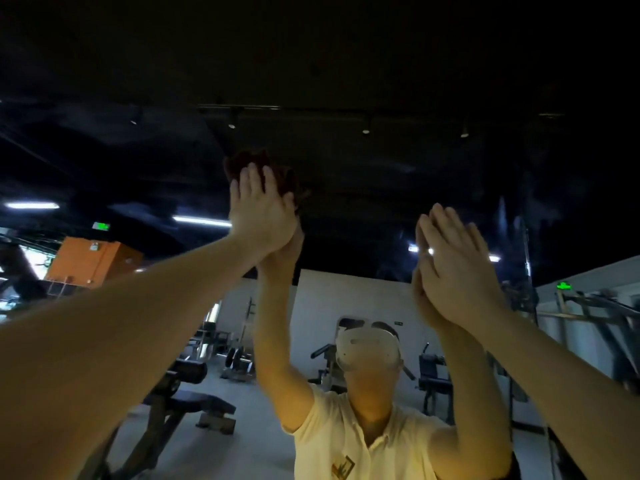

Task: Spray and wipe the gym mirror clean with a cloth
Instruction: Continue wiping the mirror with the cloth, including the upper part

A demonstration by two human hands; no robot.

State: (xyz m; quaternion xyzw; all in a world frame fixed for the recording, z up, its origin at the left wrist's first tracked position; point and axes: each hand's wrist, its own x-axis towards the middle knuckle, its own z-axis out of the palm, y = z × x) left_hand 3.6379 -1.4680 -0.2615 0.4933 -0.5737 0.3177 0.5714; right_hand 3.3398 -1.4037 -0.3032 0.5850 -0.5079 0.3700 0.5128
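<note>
Under the straight fingers of the left hand (pixel 263 211), a dark red cloth (pixel 247 162) is pressed against the gym mirror (pixel 363 209) for wiping; the empty right hand (pixel 457 268), palm flat, apparently braces alongside.

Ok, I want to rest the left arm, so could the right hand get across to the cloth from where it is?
Probably yes. The right hand lies flat and empty on the mirror, a little lower than the cloth pressed under the left hand, and only bare glass shows between them.
</note>
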